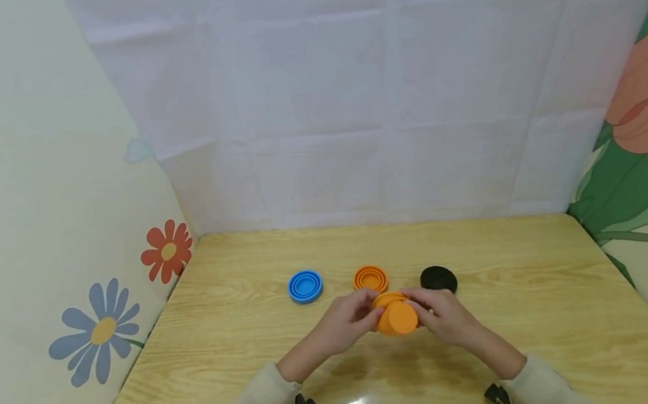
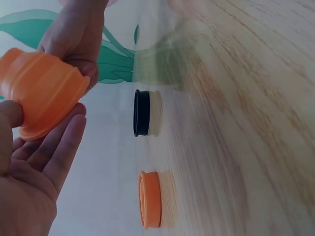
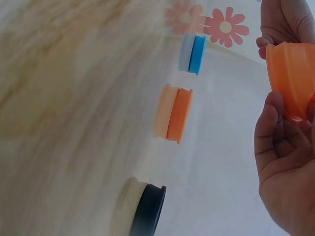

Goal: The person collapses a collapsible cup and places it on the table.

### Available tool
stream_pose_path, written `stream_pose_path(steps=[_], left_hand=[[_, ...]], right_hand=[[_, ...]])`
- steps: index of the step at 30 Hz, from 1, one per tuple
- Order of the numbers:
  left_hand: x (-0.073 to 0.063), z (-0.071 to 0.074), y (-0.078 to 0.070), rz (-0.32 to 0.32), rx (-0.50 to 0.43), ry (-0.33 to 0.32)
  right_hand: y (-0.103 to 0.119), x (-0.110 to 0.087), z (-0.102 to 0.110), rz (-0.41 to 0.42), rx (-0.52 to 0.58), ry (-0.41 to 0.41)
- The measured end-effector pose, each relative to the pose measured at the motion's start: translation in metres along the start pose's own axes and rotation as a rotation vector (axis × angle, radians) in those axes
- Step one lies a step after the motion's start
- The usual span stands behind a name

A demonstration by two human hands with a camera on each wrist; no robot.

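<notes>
Above the table, both hands hold an orange collapsible cup point(image 1: 402, 318), drawn out into its stepped, tapering form. Its round base faces the head camera. My left hand point(image 1: 344, 323) grips one side of the rim with thumb and fingers, and my right hand point(image 1: 447, 318) grips the opposite side. In the left wrist view, the left thumb presses the ribbed wall of the orange cup point(image 2: 42, 93). On the table beyond the hands lies a second orange collapsible cup point(image 1: 370, 279), folded flat into rings.
A blue folded cup point(image 1: 305, 287) lies to the left of the flat orange one, and a black round folded cup point(image 1: 438, 279) to its right, partly behind the right hand. White cloth point(image 1: 312, 97) hangs behind the wooden table point(image 1: 226, 346); flower-printed sheets stand at both sides.
</notes>
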State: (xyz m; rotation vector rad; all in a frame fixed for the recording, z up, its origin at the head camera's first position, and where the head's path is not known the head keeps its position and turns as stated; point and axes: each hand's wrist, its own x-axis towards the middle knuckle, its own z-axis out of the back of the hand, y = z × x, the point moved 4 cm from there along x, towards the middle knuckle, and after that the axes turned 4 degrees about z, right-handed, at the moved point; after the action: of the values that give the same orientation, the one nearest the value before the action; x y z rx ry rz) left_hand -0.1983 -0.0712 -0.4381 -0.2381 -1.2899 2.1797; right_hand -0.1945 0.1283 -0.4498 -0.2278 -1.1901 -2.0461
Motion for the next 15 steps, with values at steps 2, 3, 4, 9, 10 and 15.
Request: stream_pose_path(steps=[2,3,4,9,10,15], left_hand=[[0.0009,-0.0006,-0.0007,-0.018,0.026,-0.029],[0.0015,-0.0009,-0.0012,-0.028,0.04,-0.045],[0.0018,-0.0011,-0.0017,-0.036,0.049,-0.06],[0.0031,-0.0015,-0.0035,-0.049,0.047,-0.116],[0.0031,-0.0011,-0.0035,-0.043,0.029,-0.128],[0.0027,0.0019,-0.0022,-0.006,-0.069,-0.175]], right_hand=[[-0.0013,0.0,-0.0017,-0.03,0.02,-0.011],[-0.0021,-0.0001,-0.0025,-0.046,0.036,-0.015],[-0.0026,-0.0001,-0.0032,-0.062,0.054,-0.021],[-0.0038,-0.0017,-0.0048,-0.156,0.295,-0.015],[-0.0038,-0.002,-0.0049,-0.167,0.357,-0.01],[-0.0071,-0.0039,-0.0059,-0.189,0.581,0.023]])
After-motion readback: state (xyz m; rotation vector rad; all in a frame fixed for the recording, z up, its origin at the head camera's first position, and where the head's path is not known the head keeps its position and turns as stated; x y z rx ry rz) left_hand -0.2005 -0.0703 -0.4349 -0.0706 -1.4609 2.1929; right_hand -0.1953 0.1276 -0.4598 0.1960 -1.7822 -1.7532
